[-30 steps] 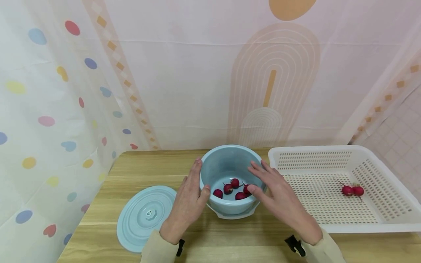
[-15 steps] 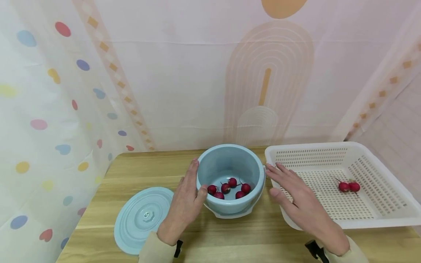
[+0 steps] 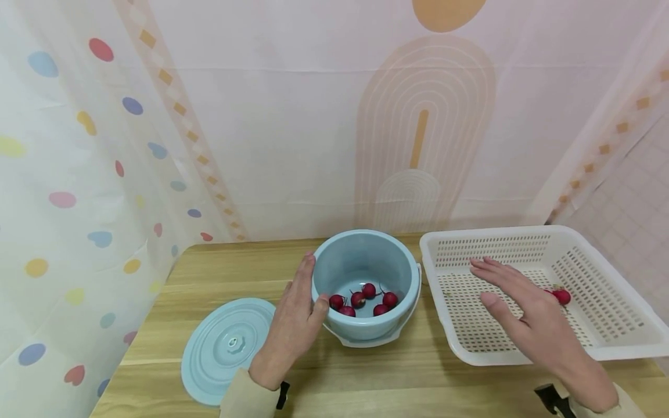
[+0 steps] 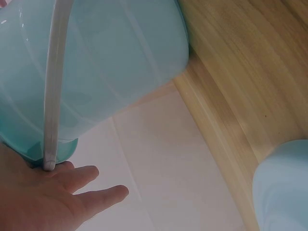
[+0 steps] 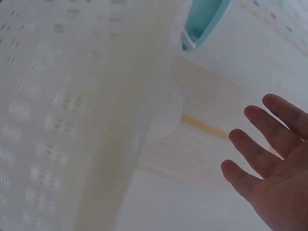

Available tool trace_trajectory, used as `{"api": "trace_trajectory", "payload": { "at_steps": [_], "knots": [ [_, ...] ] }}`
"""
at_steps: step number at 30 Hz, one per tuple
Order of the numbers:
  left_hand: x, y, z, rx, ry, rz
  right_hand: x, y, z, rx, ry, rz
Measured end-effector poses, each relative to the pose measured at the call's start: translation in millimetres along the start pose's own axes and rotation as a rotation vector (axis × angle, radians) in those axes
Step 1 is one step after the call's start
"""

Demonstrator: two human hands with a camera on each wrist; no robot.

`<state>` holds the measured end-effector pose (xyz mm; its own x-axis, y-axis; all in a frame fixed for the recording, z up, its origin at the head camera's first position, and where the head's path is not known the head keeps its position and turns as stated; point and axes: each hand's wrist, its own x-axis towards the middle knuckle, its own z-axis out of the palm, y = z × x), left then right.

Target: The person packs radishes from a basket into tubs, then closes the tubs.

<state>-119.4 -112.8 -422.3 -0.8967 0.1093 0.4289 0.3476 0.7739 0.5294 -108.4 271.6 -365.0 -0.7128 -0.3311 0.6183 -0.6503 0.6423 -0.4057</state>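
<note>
My left hand (image 3: 292, 325) rests against the left rim of a light blue bucket (image 3: 366, 331), its fingers straight. In the left wrist view, the fingers lie at the white bail handle (image 4: 54, 86) on the bucket's side. Several red radishes (image 3: 369, 290) lie on the bucket's bottom. My right hand (image 3: 538, 319) is over a white perforated plastic basket (image 3: 470, 354), fingers extended, holding nothing. Radishes (image 3: 562, 296) lie in the basket, partly hidden behind that hand. The right wrist view shows the hand's fingers (image 5: 250, 154) spread apart.
A round light blue lid (image 3: 230, 351) lies on the wooden table (image 3: 360, 383) left of the bucket, close to my left forearm. The basket stands just right of the bucket. A patterned curtain (image 3: 303, 116) hangs behind the table.
My right hand has moved away from the bucket's right side, rightward to above the basket. My left hand has stayed at the bucket. The view has shifted slightly.
</note>
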Motion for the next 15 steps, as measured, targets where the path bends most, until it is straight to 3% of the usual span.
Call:
{"api": "trace_trajectory", "payload": {
  "at_steps": [15],
  "knots": [
    [0.6,-0.3,0.2,-0.006,0.002,0.0,-8.2,42,-48,-0.126,-0.011,0.078]
  ]
}}
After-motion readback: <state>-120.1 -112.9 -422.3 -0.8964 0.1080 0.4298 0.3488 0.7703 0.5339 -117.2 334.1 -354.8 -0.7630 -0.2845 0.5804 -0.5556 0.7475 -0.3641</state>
